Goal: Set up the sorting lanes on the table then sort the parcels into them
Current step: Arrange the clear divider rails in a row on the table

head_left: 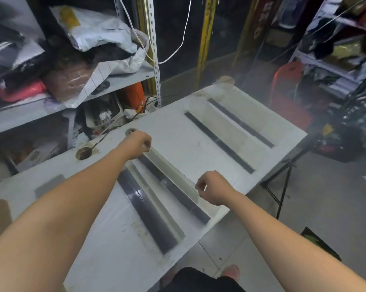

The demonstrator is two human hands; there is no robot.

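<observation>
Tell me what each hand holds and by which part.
Both hold one clear lane divider by its top edge: the left hand pinches the far end, the right hand the near end.

No legible text or labels

You stood in a cluttered parcel storeroom: metal shelving (76, 102) heaped with bagged packages (97, 32) flanked your white worktop (178, 144).
</observation>
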